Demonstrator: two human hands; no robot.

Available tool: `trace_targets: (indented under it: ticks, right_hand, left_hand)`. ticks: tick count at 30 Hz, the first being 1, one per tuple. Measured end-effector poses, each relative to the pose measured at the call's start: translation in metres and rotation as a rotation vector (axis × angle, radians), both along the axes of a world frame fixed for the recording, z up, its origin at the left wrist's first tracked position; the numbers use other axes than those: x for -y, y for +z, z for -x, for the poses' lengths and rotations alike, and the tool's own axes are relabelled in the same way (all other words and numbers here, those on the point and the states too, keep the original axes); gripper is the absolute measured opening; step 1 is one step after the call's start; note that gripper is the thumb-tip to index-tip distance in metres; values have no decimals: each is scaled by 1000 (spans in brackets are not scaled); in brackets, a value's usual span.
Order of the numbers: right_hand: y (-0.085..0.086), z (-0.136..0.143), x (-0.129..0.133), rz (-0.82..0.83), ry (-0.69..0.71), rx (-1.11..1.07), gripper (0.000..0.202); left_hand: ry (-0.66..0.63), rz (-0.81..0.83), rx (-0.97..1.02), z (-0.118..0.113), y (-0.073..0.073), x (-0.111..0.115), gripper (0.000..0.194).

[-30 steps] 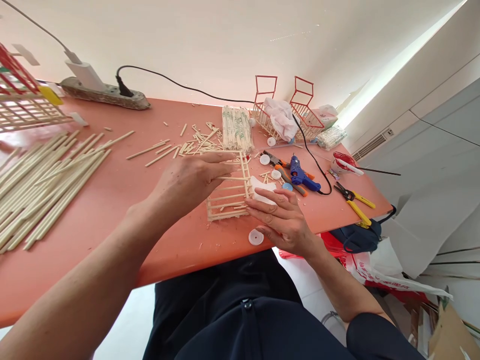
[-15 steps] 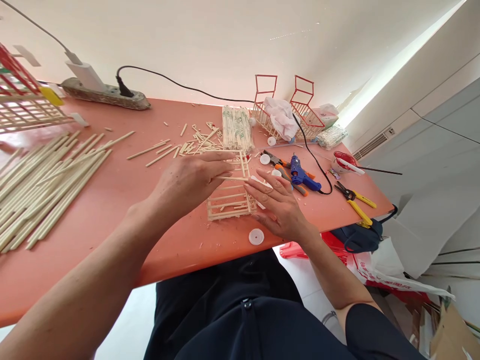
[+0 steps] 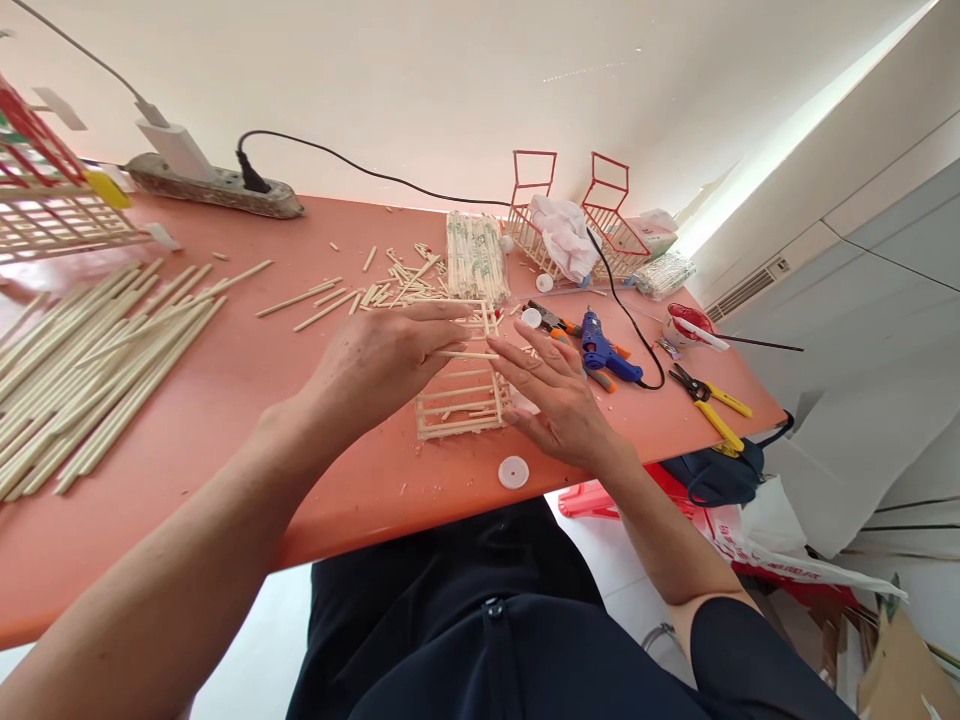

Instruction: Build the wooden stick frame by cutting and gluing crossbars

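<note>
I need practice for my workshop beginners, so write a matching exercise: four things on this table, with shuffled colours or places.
1. glue gun
2. wire strippers
3. power strip
4. stick frame

A. beneath the left hand and right hand
B. yellow handles
C. beside the wall, black plug inserted
D. blue body

Pairs: 1-D, 2-B, 3-C, 4-A

The right hand (image 3: 559, 405) has shifted farther up beside the stick frame (image 3: 463, 431), fingers (image 3: 526, 361) now spread wider.

No legible text.
Green print (image 3: 493, 260) on stick packet (image 3: 466, 245) beyond fingers (image 3: 526, 362), red print (image 3: 729, 546) on bag (image 3: 787, 562) rightward: both unreadable.
</note>
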State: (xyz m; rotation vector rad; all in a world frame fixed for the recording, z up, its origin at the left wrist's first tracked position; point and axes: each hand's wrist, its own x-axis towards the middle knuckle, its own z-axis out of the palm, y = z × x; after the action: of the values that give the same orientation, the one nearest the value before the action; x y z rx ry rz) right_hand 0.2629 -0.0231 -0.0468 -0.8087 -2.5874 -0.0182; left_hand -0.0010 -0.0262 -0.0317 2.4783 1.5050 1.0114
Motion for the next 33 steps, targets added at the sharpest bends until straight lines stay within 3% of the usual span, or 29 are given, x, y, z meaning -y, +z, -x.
trace_targets:
  ticks: [8,16,19,22,24,26,29,33]
  right_hand:
    - [13,8,-19,15,-19,29,52]
    - [15,14,-30,1,-20,-4,49]
    - [13,11,-28,-1,-19,-65,48]
    - [10,3,-28,-15,-66,-176,44]
    - [9,-4,-30,-30,-126,-265,42]
    - [8,-11,-32,-36,-193,-346,40]
    - [8,-19,-36,-31,-252,-439,36]
    - [7,-19,-40,-8,-265,-471,35]
  left_hand:
    - [-8,-30,-23,1,1,0,35]
    - [-28,5,52,-2,1,0,33]
    - [71,22,293,0,12,3,24]
    - [242,175,799,10,26,3,33]
    - [191,270,1153,19,32,-1,26]
    - [159,340,1384,26,33,-7,22]
    - [112,474,1501,30,28,-14,12]
    - [5,599,1440,26,19,-15,13]
